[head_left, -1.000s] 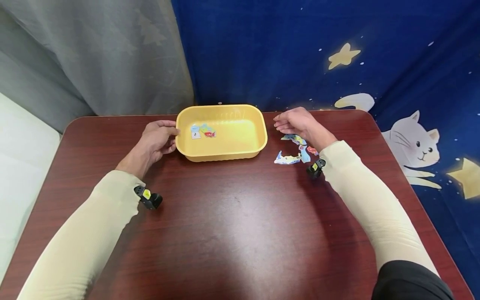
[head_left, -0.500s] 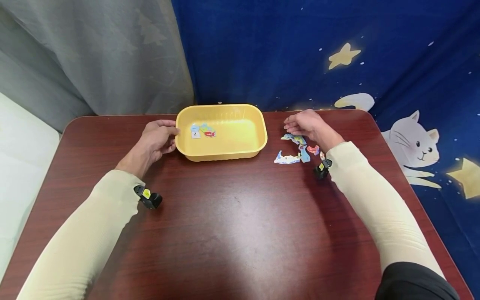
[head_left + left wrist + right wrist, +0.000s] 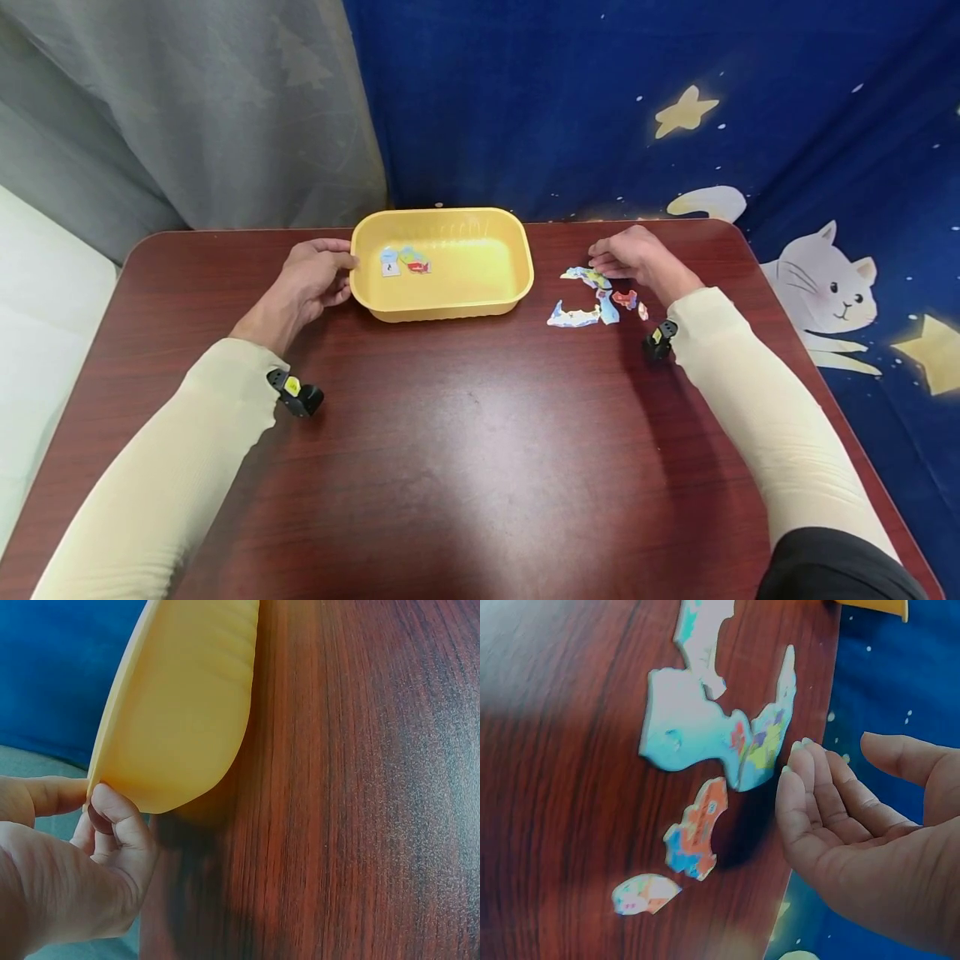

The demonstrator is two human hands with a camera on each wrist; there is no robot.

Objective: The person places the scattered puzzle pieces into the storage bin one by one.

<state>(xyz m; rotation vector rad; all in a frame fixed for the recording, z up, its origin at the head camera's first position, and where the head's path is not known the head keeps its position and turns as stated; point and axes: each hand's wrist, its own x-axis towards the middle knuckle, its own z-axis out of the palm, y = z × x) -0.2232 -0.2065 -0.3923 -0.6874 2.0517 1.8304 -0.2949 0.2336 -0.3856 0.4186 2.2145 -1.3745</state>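
Observation:
My left hand [image 3: 311, 279] pinches the left rim of a yellow plastic basin [image 3: 442, 315]; in the left wrist view its thumb and fingers [image 3: 112, 806] meet on that edge. Several flat, map-like puzzle pieces [image 3: 415, 261] lie at the left end inside. My right hand [image 3: 637, 254] holds nothing and hovers with loosely bent fingers beside a curved blue-green piece [image 3: 588, 277]. Around it on the table lie a light-blue piece [image 3: 679, 724], an orange-and-blue one [image 3: 697, 829], a small fan-shaped one [image 3: 646, 894] and a long whitish one [image 3: 576, 317].
The dark red wooden table [image 3: 450, 433] ends just behind the basin. A grey curtain [image 3: 277, 117] and a blue one [image 3: 517, 108] with stars and a cat hang along its back edge. Black wrist cameras [image 3: 296, 394] sit at both cuffs.
My right hand has drifted right and slightly nearer, away from the basin, uncovering the orange-red piece and the small one. My left hand keeps its grip on the rim.

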